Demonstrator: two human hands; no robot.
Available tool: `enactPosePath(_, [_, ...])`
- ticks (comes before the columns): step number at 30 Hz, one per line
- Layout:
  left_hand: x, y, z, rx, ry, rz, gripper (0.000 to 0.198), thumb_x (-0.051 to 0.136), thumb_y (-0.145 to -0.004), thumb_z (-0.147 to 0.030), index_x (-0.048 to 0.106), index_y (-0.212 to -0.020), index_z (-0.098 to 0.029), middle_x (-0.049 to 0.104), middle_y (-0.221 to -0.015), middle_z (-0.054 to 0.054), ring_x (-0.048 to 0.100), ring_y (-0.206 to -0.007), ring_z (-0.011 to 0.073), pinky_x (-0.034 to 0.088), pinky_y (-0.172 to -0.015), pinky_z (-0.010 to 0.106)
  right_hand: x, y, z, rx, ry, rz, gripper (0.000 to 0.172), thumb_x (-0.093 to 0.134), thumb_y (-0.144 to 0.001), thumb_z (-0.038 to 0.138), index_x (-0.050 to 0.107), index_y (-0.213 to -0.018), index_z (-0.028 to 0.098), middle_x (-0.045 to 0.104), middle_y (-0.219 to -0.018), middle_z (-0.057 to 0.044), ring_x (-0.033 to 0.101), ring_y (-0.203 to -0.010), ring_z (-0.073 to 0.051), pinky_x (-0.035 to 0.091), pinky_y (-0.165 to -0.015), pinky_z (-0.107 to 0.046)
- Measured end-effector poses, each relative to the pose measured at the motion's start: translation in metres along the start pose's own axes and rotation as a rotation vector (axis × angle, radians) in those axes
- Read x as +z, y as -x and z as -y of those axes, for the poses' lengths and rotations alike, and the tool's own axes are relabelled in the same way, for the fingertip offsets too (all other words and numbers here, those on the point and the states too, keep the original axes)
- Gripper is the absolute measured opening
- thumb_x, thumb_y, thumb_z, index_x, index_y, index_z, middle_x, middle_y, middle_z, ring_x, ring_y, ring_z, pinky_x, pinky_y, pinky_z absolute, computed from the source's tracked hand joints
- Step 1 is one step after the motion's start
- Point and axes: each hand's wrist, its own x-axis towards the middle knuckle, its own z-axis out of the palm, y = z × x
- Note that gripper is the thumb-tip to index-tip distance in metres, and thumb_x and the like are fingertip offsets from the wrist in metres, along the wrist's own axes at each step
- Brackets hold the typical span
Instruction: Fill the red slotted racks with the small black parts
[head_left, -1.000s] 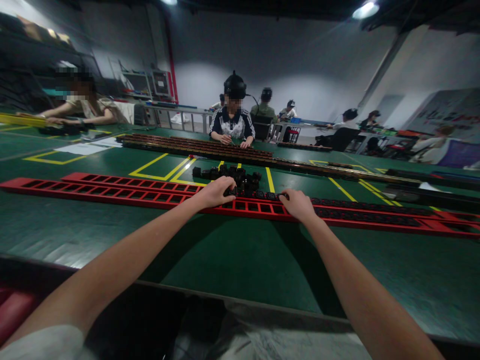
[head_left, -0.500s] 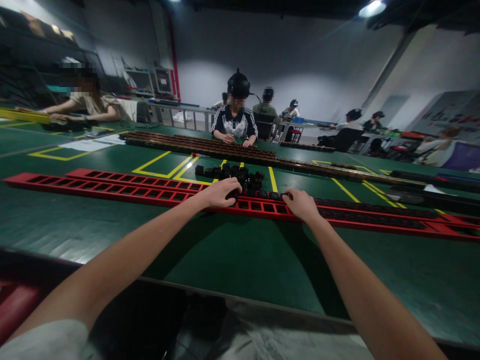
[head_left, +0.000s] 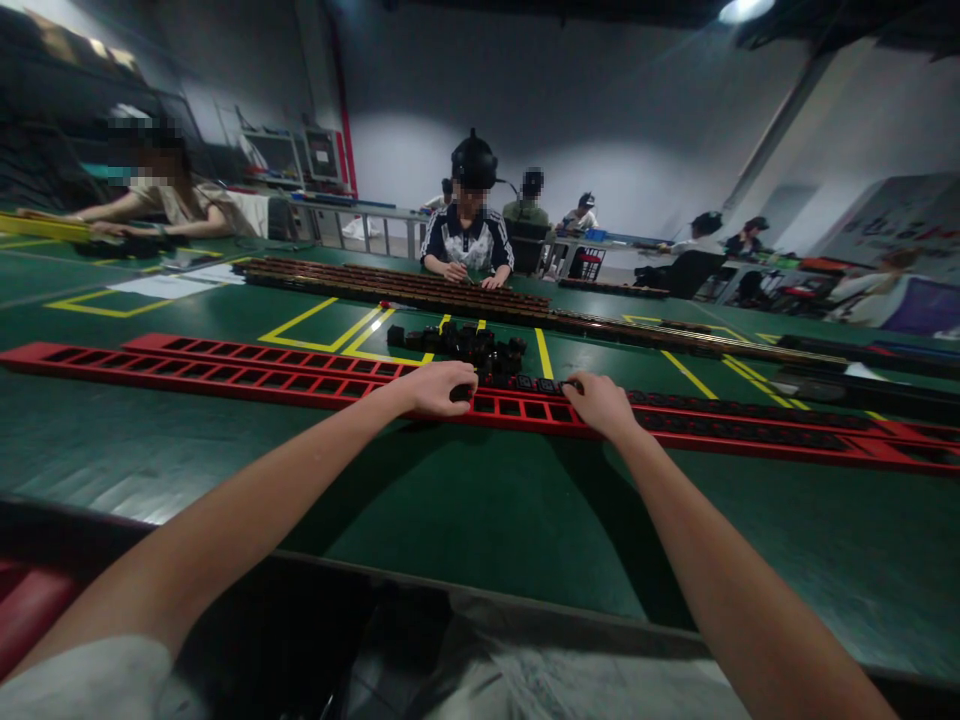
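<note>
Two long red slotted frames, a front frame (head_left: 225, 384) and a rear frame (head_left: 270, 352), lie side by side across the table before me. My left hand (head_left: 441, 388) is over their middle, fingers curled round a small black piece (head_left: 460, 394) that they partly hide. To its right, my right hand (head_left: 600, 402) has thumb and fingertips closed at the edge of a black square piece in the rear frame. Between the hands, black square inserts (head_left: 525, 382) sit in the rear frame's slots, while the front frame's slots there show no inserts. Just behind lies a heap of loose black pieces (head_left: 472, 345).
Long brown-black strips (head_left: 390, 290) stretch across the green table (head_left: 465, 500) beyond the heap. Yellow tape lines mark its top. A co-worker (head_left: 469, 235) sits opposite, another person (head_left: 172, 200) at far left. White sheets (head_left: 161, 285) lie on the left.
My left hand's fingers have drawn closer together over the small black piece. My right hand stays at nearly the same spot on the rear frame. The view has shifted slightly.
</note>
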Motion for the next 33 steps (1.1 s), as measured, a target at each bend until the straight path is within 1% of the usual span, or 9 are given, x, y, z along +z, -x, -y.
enactPosePath(2, [-0.0013,0.0,-0.0015,0.015,-0.015,0.0,0.015,0.059,-0.081,-0.035,0.062,-0.087,-0.021,0.062,-0.095,0.006,0.06,-0.09,0.0239,0.047,-0.081,0.036,-0.0013,0.0003,0.0003,0.002,-0.004,0.005,0.041,0.042,-0.098,0.04,0.068,-0.121,0.019,0.072,-0.116,-0.014,0.065,-0.108,-0.032,0.047,-0.093,-0.044])
enactPosePath(6, [-0.003,0.0012,-0.0045,0.011,-0.016,-0.007,0.024,0.06,-0.082,-0.037,0.063,-0.101,-0.022,0.064,-0.105,0.007,0.062,-0.098,0.0246,0.047,-0.084,0.035,-0.0023,0.0007,0.0005,-0.004,-0.008,0.009,0.04,0.041,-0.098,0.039,0.068,-0.12,0.019,0.072,-0.118,-0.014,0.065,-0.109,-0.031,0.047,-0.092,-0.043])
enactPosePath(10, [-0.0019,0.0027,-0.0052,-0.011,-0.031,-0.006,0.031,0.062,-0.083,-0.04,0.061,-0.106,-0.021,0.064,-0.108,0.008,0.062,-0.097,0.0252,0.047,-0.085,0.035,-0.0005,0.0004,-0.0001,-0.018,0.003,-0.001,0.04,0.041,-0.098,0.04,0.068,-0.119,0.019,0.072,-0.114,-0.014,0.066,-0.105,-0.031,0.048,-0.09,-0.042])
enactPosePath(16, [-0.0012,0.0032,-0.0036,0.009,-0.017,-0.022,0.037,0.061,-0.083,-0.038,0.06,-0.116,-0.02,0.065,-0.114,0.009,0.062,-0.103,0.026,0.047,-0.089,0.037,-0.0004,-0.0001,-0.0001,-0.009,0.015,-0.003,0.04,0.042,-0.098,0.039,0.069,-0.118,0.019,0.073,-0.113,-0.014,0.066,-0.104,-0.031,0.048,-0.088,-0.042])
enactPosePath(21, [-0.0001,0.0029,-0.0001,0.058,0.005,-0.034,0.04,0.059,-0.084,-0.037,0.059,-0.119,-0.018,0.065,-0.118,0.01,0.062,-0.108,0.0263,0.048,-0.093,0.038,-0.0013,0.0006,0.0003,-0.002,0.009,0.003,0.04,0.042,-0.098,0.039,0.069,-0.12,0.019,0.072,-0.116,-0.014,0.065,-0.109,-0.031,0.048,-0.092,-0.042])
enactPosePath(24, [0.0002,0.0037,0.0003,0.061,-0.007,-0.037,0.043,0.059,-0.085,-0.038,0.057,-0.123,-0.017,0.065,-0.121,0.011,0.062,-0.11,0.0275,0.048,-0.095,0.039,0.0,-0.0001,-0.0008,-0.008,0.022,0.004,0.04,0.042,-0.098,0.039,0.069,-0.12,0.019,0.073,-0.116,-0.014,0.065,-0.107,-0.031,0.048,-0.091,-0.042])
enactPosePath(27, [0.0001,0.0046,0.0001,0.06,-0.02,-0.042,0.043,0.057,-0.086,-0.038,0.058,-0.123,-0.017,0.065,-0.12,0.012,0.062,-0.109,0.028,0.048,-0.095,0.041,0.0018,-0.0013,-0.0022,-0.01,0.031,-0.003,0.042,0.041,-0.098,0.041,0.069,-0.12,0.019,0.073,-0.114,-0.015,0.066,-0.105,-0.032,0.049,-0.089,-0.043])
enactPosePath(30, [0.0001,0.0047,0.0,0.059,-0.022,-0.054,0.041,0.057,-0.087,-0.037,0.059,-0.122,-0.017,0.065,-0.118,0.012,0.062,-0.109,0.0276,0.048,-0.096,0.041,0.0022,-0.0016,-0.0026,-0.016,0.026,-0.003,0.042,0.04,-0.098,0.04,0.069,-0.12,0.019,0.073,-0.113,-0.015,0.067,-0.104,-0.032,0.049,-0.088,-0.043])
enactPosePath(33, [-0.0003,0.0041,-0.0008,0.063,-0.013,-0.061,0.043,0.059,-0.085,-0.036,0.058,-0.124,-0.016,0.064,-0.12,0.012,0.061,-0.111,0.027,0.048,-0.096,0.039,0.0011,-0.0008,-0.0017,-0.016,0.017,-0.011,0.04,0.042,-0.098,0.039,0.069,-0.118,0.019,0.073,-0.113,-0.015,0.066,-0.105,-0.033,0.049,-0.089,-0.044])
